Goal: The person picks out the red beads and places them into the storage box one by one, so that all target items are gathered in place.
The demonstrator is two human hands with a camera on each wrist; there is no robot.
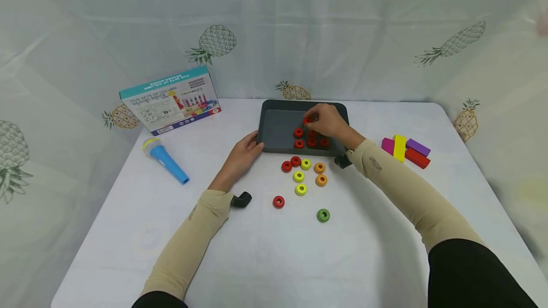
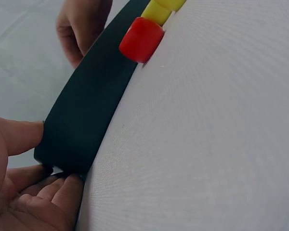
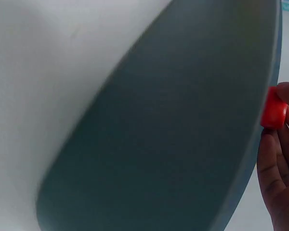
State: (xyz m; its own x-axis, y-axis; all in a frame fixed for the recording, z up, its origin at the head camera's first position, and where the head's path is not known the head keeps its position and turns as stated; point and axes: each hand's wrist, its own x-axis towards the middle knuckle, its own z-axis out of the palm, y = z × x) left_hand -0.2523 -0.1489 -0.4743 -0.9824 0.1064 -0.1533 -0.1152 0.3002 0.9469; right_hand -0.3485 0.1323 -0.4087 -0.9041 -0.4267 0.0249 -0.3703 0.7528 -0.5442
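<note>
A dark grey tray (image 1: 274, 129) sits at the table's far middle, with several red rings (image 1: 298, 144) inside. My right hand (image 1: 327, 120) hovers over the tray and pinches one red ring (image 1: 307, 121), seen held between thumb and fingers as the red ring (image 3: 273, 109) in the right wrist view. My left hand (image 1: 244, 153) holds the tray's near left corner (image 2: 62, 144), thumb on the wall and fingers curled beneath. In front of the tray lie loose rings: red (image 1: 291, 163), yellow (image 1: 299, 177), orange (image 1: 320, 174) and green (image 1: 323, 215).
A blue toy microphone (image 1: 164, 158) lies at the left. A printed box (image 1: 171, 101) leans at the back left. Coloured blocks (image 1: 404, 149) lie at the right. A small black piece (image 1: 241, 199) lies by my left wrist.
</note>
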